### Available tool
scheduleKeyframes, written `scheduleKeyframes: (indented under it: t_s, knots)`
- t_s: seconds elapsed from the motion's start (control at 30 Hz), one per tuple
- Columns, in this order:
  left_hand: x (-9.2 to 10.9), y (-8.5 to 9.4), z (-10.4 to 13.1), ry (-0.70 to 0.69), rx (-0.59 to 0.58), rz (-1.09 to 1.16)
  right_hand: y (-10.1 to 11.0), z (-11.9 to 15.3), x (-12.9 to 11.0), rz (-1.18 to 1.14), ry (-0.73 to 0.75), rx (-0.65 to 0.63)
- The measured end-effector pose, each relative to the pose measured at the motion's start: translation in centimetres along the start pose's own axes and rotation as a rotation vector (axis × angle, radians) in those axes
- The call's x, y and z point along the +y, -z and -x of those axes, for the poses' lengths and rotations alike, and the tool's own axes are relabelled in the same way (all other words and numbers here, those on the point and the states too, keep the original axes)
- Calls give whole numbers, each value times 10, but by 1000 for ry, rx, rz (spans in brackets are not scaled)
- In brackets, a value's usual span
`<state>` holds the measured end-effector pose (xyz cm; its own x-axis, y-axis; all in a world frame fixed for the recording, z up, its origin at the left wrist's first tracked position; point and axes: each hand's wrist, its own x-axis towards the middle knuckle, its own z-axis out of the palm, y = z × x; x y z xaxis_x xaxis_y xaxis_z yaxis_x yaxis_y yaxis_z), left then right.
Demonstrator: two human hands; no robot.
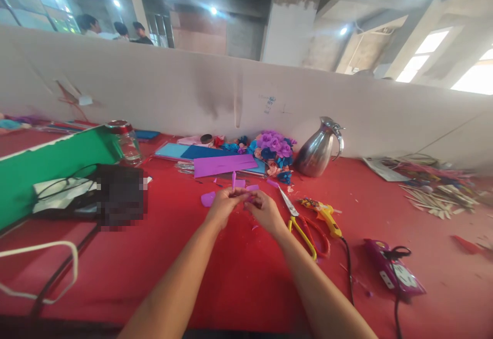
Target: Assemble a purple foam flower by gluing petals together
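Two bare hands, the left hand (224, 206) and the right hand (265, 210), meet over the middle of the red table (239, 282), fingers bent and tips drawn close, their grip too hidden to tell, with a purple paper strip (233, 180) standing right at the left one's fingers! Beyond, toward the table's far edge, a purple sheet (221, 166) overlaps blue sheets (204, 151), with paper flowers (274, 145) and a steel jug (316, 150) to its right. Scissors (294, 212) and a yellow glue gun (326, 218) lie right of the right hand, the gun's cord (350, 272) trailing toward the near edge.
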<state>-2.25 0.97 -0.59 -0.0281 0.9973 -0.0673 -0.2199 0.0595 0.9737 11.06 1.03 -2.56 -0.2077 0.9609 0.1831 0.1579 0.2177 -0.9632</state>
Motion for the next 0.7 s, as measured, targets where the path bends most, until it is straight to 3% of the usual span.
scheduleKeyframes:
  t_s: [0.1,0.2,0.27,0.4,0.47,0.5,0.57,0.7]
  knots:
    - [1,5,-2,-9,41,-42,4,3,-11,119,3,-3]
    - [2,9,-3,6,100,-21,25,13,-23,325,45,54]
    - [3,9,-3,20,114,16,52,25,-26,510,35,179]
    - [4,6,-2,50,65,26,123,50,-11,772,-133,445]
    - [3,5,-2,77,33,-30,151,60,2,993,-308,536]
    - [2,5,-2,94,17,-71,161,63,8,1040,-380,521]
    - [0,5,-2,129,-4,-157,174,65,18,1027,-508,462]
    - [0,5,0,128,-52,-239,180,60,27,666,-580,446]
